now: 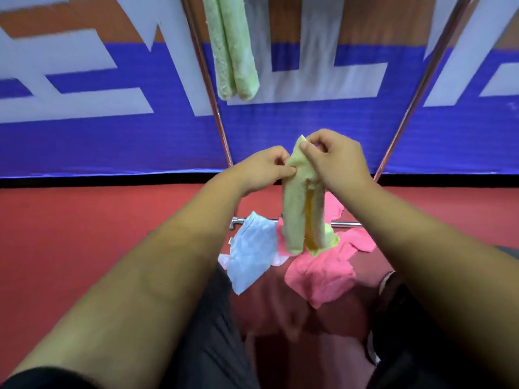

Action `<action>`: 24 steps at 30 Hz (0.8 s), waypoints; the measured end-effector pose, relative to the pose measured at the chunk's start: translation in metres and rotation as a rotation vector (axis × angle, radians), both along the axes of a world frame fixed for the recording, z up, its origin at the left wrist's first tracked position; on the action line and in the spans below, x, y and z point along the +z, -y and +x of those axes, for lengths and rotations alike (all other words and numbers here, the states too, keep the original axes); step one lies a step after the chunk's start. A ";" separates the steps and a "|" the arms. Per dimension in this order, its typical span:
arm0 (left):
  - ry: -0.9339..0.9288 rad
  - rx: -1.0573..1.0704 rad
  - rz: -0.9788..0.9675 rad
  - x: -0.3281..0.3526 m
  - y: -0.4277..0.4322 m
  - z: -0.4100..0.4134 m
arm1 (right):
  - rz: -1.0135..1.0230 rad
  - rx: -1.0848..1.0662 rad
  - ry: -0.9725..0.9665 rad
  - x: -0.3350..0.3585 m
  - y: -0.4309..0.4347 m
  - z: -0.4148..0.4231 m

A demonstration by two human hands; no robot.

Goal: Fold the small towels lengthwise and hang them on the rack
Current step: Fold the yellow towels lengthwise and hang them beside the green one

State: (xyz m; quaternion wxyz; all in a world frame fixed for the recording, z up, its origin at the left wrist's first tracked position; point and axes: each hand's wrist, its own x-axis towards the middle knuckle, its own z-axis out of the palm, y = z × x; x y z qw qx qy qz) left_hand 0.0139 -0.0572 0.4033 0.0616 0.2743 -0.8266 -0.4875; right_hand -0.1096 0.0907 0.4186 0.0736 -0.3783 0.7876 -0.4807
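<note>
A small yellow towel (297, 209) hangs down between my hands, bunched into long folds. My left hand (265, 168) pinches its upper left edge. My right hand (334, 158) pinches its top corner, slightly higher. A green towel (233, 51) hangs folded over the rack at the top of the view. The rack's two slanted metal legs (209, 80) run down to a low crossbar (344, 223) on the floor. Below the yellow towel lie a light blue towel (250, 256), a pink towel (325, 273) and a bit of another yellow one (330, 234).
A blue, white and orange banner wall (112, 130) stands right behind the rack. The floor (84, 234) is red. My legs in dark trousers (207, 332) and a dark shoe (390, 282) are at the bottom of the view.
</note>
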 end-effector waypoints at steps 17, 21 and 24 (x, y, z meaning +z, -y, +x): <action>0.234 0.090 -0.142 -0.014 0.008 0.003 | 0.043 -0.197 0.097 0.001 -0.011 -0.028; 0.085 0.194 -0.030 -0.016 0.023 -0.007 | 0.111 -0.138 0.146 -0.007 0.000 -0.035; 0.018 0.184 -0.003 -0.015 0.019 -0.017 | 0.140 -0.068 0.204 -0.016 0.012 -0.031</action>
